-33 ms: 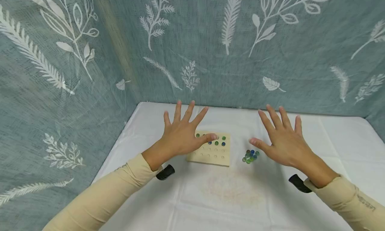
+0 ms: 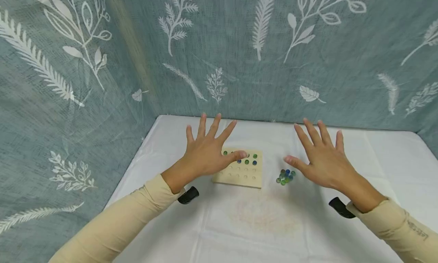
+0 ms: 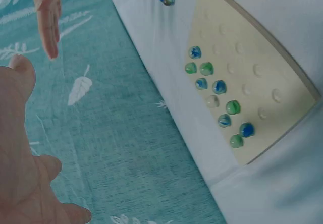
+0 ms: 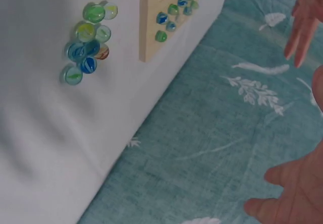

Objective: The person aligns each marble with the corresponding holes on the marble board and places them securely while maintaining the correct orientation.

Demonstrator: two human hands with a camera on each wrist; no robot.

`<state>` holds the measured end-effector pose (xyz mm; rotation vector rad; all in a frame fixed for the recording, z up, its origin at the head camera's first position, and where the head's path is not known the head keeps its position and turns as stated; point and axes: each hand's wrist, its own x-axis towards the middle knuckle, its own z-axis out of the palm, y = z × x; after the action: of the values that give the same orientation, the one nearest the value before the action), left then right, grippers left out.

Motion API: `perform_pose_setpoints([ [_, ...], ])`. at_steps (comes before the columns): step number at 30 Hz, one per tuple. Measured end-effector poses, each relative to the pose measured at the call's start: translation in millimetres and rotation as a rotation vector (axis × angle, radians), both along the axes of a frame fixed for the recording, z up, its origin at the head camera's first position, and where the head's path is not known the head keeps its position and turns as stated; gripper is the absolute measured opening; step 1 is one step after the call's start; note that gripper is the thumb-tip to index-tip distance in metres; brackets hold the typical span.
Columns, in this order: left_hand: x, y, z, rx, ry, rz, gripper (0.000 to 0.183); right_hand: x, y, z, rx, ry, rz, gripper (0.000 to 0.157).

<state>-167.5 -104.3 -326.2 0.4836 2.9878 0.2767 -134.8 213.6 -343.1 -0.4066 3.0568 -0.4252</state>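
Note:
Both hands hover above the table with fingers spread and nothing in them. My left hand (image 2: 204, 156) partly overlaps a pale wooden board (image 2: 236, 181) in the head view, its thumb crossing the board's far part. Glass marbles (image 3: 219, 87), blue, green and clear, sit in the two far rows of the board's round hollows; the nearer hollows are bare. To the right of the board, a loose cluster of glass marbles (image 4: 94, 13) lies on the cloth, in green, blue and one brownish. My right hand (image 2: 325, 164) is up and to the right of that cluster, not touching it.
A white cloth (image 2: 212, 232) covers the table, with a faint reddish stain (image 2: 263, 215) in front of the board. Blue-green fabric (image 2: 239, 80) printed with white leaves hangs behind the table and on the left. A black wrist device (image 2: 188, 195) shows under the left cuff.

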Motion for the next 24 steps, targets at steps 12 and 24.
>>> perform_pose_setpoints([
  [12, 8.7, -16.8, -14.3, -0.012, -0.029, 0.001, 0.095, 5.4, -12.9, -9.3, -0.021, -0.043, 0.026, 0.098],
  [24, 1.5, -17.1, -17.1, -0.031, -0.037, -0.025, 0.098, 13.4, -12.3, -13.4, -0.025, -0.031, 0.026, 0.098],
])
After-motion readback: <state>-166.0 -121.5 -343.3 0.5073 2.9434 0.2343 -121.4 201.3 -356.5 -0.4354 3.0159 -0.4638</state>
